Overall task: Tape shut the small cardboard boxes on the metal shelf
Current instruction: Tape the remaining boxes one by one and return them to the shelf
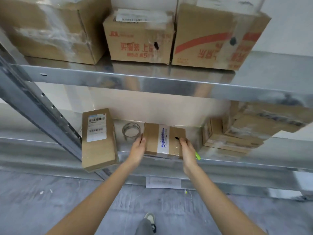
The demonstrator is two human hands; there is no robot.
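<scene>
So the small box (pixel 164 140) sits on the lower metal shelf (pixel 220 162), white printed tape strip across its top; left hand (pixel 138 150) presses its left side, fingers together and fairly straight; right hand (pixel 187 149) holds its right side, fingers curled over the edge; tape roll (pixel 131 131) just left of the box; a labelled box (pixel 98 139) further left.
</scene>
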